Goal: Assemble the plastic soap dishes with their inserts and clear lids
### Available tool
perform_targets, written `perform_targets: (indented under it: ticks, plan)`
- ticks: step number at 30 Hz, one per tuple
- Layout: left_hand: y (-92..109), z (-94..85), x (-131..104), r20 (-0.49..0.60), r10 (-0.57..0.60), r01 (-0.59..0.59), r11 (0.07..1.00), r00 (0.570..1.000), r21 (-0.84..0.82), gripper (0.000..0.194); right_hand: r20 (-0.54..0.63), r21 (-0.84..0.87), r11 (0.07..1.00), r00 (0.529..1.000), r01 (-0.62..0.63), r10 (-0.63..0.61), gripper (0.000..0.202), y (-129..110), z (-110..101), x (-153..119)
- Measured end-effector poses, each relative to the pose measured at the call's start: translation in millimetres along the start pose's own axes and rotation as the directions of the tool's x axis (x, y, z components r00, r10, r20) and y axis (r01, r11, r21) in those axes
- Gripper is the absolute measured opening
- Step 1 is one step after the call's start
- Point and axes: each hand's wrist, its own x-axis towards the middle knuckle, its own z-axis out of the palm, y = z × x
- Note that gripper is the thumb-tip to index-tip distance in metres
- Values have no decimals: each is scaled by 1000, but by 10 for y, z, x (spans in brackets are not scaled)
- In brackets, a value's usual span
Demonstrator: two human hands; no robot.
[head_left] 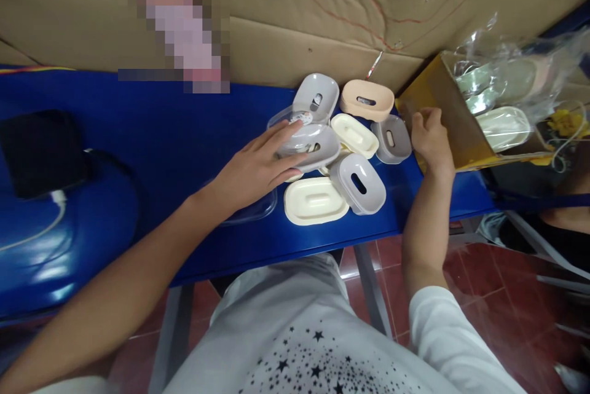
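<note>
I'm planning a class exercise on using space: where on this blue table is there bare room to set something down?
The widest bare patch of blue tabletop lies between the black box and the left hand. A small one lies between the frontmost gray dish and the right forearm. Other dishes crowd the space between the left hand and right hand.

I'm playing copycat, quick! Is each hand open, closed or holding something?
Left hand: open, fingers spread over a gray dish.
Right hand: fingers curled beside the cardboard box; can't tell if it's holding anything.
</note>
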Motion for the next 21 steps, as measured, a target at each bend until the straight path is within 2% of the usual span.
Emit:
perform_targets:
  ticks: [3, 6, 8, 11, 16, 21]
  plan:
    - [59, -26, -5, -10, -31, 31, 998, 999, 49, 30, -150, -47, 995, 985, -93, 85, 41, -150, -53, -68]
    - [102, -55, -15, -26, -56, 59, 987, 998, 152, 29, -256, -118, 992, 967, -45, 13, 38, -386, -90, -183]
    - [108, -71, -22, -44, -48, 57, 973, 998, 225, 27, -185, -142, 990, 983, -13, -13, 38, -519, -65, -252]
    - [102, -89, -32, -37, 15, -3, 954, 999, 299, 29, -4, -163, 987, 1000, 8, -8, 36, -613, 51, -305]
    - [141, -126, -38, -37, 159, -132, 908, 987, 397, 24, 46, -240, 970, 999, 32, -21, 54, -601, 213, -287]
    - [206, -152, -36, -10, 212, -189, 892, 977, 410, 21, 195, -361, 933, 978, 5, 70, 47, -611, 201, -272]
